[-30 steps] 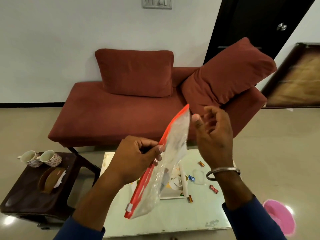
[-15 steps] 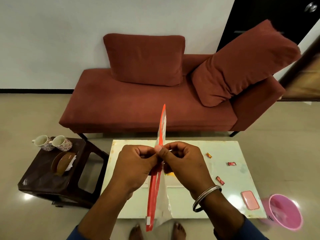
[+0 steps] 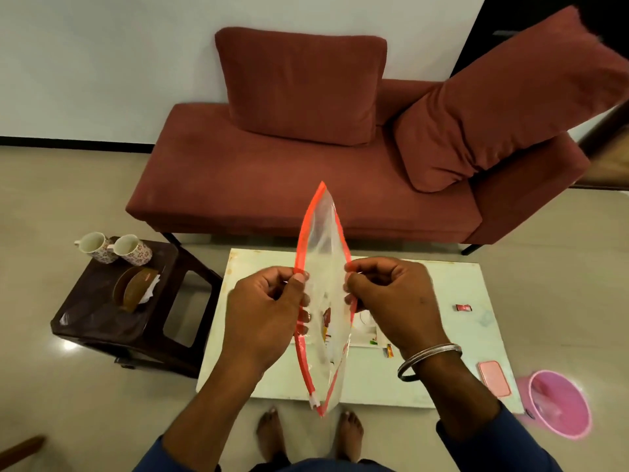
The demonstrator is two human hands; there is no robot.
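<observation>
A clear plastic zip bag (image 3: 323, 253) with an orange-red zip strip hangs in the air above the low white table (image 3: 442, 379). Its mouth faces me and gapes open in a lens shape. My left hand (image 3: 263, 311) pinches the left lip of the mouth between thumb and fingers. Opposite it, my right hand (image 3: 391, 301), with a metal bangle on the wrist, pinches the right lip. Some small items show dimly through the plastic; I cannot tell what they are.
Small wrapped candies (image 3: 463, 307) and a pink phone (image 3: 495, 378) lie on the table. A pink bin (image 3: 558, 403) stands at its right. A dark side table (image 3: 112, 318) with two cups (image 3: 131, 248) is at left. A red sofa (image 3: 306, 185) stands behind.
My right hand came onto the bag's zip edge beside the left. The two hands then moved apart, and the shut mouth of the bag has spread open.
</observation>
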